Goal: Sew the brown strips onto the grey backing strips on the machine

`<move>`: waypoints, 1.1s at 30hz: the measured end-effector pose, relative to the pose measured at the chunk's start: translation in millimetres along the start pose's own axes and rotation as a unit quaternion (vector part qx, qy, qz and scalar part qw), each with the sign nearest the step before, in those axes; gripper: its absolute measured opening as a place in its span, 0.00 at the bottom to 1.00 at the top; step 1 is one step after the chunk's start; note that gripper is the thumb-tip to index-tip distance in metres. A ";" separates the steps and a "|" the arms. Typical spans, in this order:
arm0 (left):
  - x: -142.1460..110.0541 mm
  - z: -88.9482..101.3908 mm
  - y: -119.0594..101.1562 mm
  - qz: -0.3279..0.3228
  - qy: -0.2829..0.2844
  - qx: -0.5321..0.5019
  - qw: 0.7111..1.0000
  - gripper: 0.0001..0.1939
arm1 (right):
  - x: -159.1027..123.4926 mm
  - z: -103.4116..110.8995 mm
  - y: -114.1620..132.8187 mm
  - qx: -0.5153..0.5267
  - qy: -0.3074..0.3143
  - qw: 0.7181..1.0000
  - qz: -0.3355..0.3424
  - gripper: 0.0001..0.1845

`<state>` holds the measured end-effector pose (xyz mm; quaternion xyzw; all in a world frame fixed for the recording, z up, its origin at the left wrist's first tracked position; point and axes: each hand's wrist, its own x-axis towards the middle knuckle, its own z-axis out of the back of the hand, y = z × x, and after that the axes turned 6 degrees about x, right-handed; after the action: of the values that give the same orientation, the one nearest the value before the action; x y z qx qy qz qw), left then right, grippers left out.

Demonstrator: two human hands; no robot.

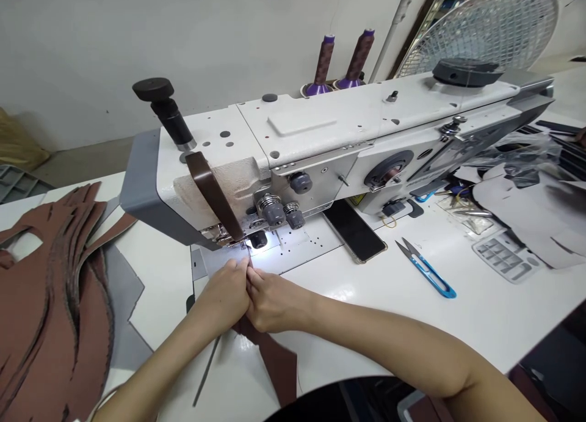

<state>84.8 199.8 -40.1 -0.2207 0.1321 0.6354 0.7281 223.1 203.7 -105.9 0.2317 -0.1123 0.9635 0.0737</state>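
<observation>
My left hand (229, 292) and my right hand (273, 298) are side by side, just in front of the lit needle area of a white sewing machine (315, 135). Both are closed, pinching a brown leather piece (279, 364) whose lower part trails toward me over the table edge. Between the fingertips only a narrow bit of the leather shows, close to the presser foot. The hands hide most of the rest. A thin dark strip (207, 370) lies on the table below my left wrist.
Stacked brown leather pieces (50, 300) lie at left over grey sheet (126, 306). Right of the needle area are a phone (356, 231), blue thread snips (428, 269) and a cut-out template (503, 257). Thread cones (359, 55) and a fan (485, 31) stand behind the machine.
</observation>
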 end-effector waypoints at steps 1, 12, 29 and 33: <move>0.1 0.2 0.4 0.002 0.002 -0.004 1.000 0.24 | -0.1 -0.4 -0.1 -0.003 -0.010 1.000 -0.002 0.07; 2.8 4.6 -1.6 -0.002 0.015 -0.006 1.000 0.21 | -0.2 0.5 -3.0 -0.020 -0.011 1.000 0.000 0.09; 11.0 -5.9 5.4 -0.017 -0.021 0.031 0.999 0.23 | -0.9 -6.0 -0.6 -0.054 0.021 0.998 -0.018 0.11; 15.4 -10.8 9.5 -0.031 -0.059 0.041 0.997 0.21 | 0.3 -8.0 0.4 -0.049 0.028 0.998 -0.037 0.13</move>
<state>78.9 208.8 -58.2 -0.1565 0.1076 0.6187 0.7623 219.3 205.3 -112.8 0.2043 -0.1484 0.9597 0.1236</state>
